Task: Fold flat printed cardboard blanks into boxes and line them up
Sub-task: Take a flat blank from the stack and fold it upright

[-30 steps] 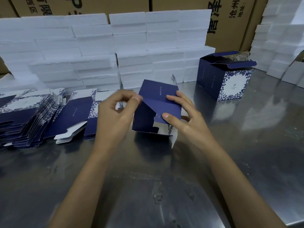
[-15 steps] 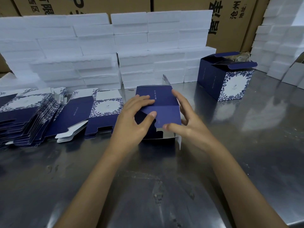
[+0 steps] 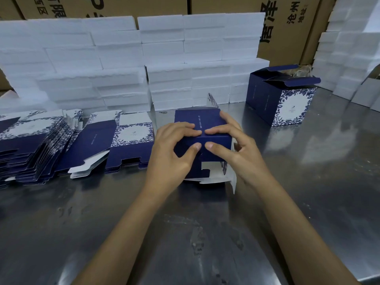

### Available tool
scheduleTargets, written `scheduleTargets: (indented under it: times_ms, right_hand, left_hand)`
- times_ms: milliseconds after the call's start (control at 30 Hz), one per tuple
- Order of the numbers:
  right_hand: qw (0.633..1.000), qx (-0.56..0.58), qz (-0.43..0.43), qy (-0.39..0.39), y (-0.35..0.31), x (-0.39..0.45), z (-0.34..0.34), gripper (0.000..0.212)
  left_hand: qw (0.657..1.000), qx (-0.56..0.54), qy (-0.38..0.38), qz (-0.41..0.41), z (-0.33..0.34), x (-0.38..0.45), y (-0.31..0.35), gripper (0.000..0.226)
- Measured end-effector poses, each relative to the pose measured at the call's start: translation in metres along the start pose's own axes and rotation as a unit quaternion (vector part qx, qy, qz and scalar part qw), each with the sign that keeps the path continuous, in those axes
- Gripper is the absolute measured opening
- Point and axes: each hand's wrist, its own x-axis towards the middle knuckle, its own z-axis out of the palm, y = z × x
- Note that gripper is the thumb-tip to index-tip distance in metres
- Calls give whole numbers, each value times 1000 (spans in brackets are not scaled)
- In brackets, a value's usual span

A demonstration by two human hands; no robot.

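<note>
On the steel table (image 3: 308, 202), one finished box (image 3: 287, 105) stands at the right. My left hand (image 3: 170, 153) and right hand (image 3: 232, 149) grip a half-folded box (image 3: 213, 124), pressing flaps; stacked blanks (image 3: 30, 145) remain.

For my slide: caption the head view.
Both hands, left and right, press flaps on a half-folded navy box.

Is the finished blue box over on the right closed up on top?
No, the finished box at the right of the metal table stands with its top flaps raised and open.
</note>
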Motion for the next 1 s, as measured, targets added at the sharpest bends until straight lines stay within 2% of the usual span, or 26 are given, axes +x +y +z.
scheduleTargets:
  times_ms: [100, 267, 400, 600, 800, 1000]
  right_hand:
    - [999, -5, -13, 53, 0, 1, 2, 24]
    - [999, 2, -6, 38, 0, 1, 2, 25]
    - [998, 33, 9, 55, 2, 2, 3, 24]
    - [996, 51, 16, 68, 4, 4, 4, 23]
    - [996, 74, 29, 42, 4, 2, 1, 25]
    - [995, 80, 25, 56, 3, 2, 2, 22]
  left_hand:
    - [1000, -9, 3, -9, 2, 0, 2, 20]
    - [999, -32, 14, -20, 4, -2, 6, 20]
    - [998, -51, 24, -28, 6, -1, 5, 20]
    - [997, -14, 71, -5, 20, -5, 6, 14]
    - [997, -40, 61, -20, 20, -4, 4, 17]
    - [995, -52, 79, -25, 26, -5, 4, 14]
